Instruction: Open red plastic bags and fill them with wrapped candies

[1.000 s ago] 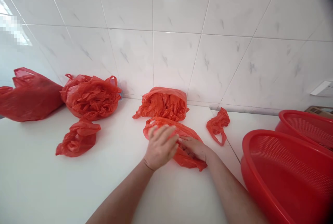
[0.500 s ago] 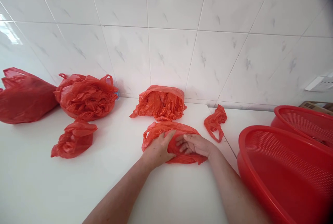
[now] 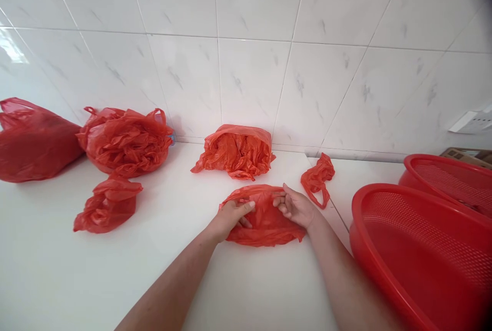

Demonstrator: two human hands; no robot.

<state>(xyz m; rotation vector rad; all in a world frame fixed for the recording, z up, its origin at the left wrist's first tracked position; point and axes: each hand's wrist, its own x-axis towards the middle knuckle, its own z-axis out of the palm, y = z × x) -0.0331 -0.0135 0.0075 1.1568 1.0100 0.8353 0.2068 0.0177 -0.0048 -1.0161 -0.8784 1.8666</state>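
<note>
A red plastic bag (image 3: 265,221) lies on the white table in front of me, its mouth spread wide between my hands. My left hand (image 3: 230,218) reaches into the left side of the mouth, thumb and fingers apart and pressed against the plastic. At the right side of the mouth is my right hand (image 3: 295,209), palm turned inward, its fingers loosely bent and apart. Just behind, a folded-back red bag stuffed with crumpled red plastic bags (image 3: 240,151) lies on its side. A small crumpled red bag (image 3: 318,180) rests beyond my right hand.
Two red perforated plastic baskets (image 3: 371,192) stand at the right. On the left lie a bulging red bag (image 3: 38,141), a bag full of crumpled bags (image 3: 125,141) and a smaller crumpled one (image 3: 107,205). White wall tiles (image 3: 253,85) rise behind the table (image 3: 161,254).
My hands have moved apart, left hand leftward and right hand slightly rightward and up. The bag's mouth has widened between them.
</note>
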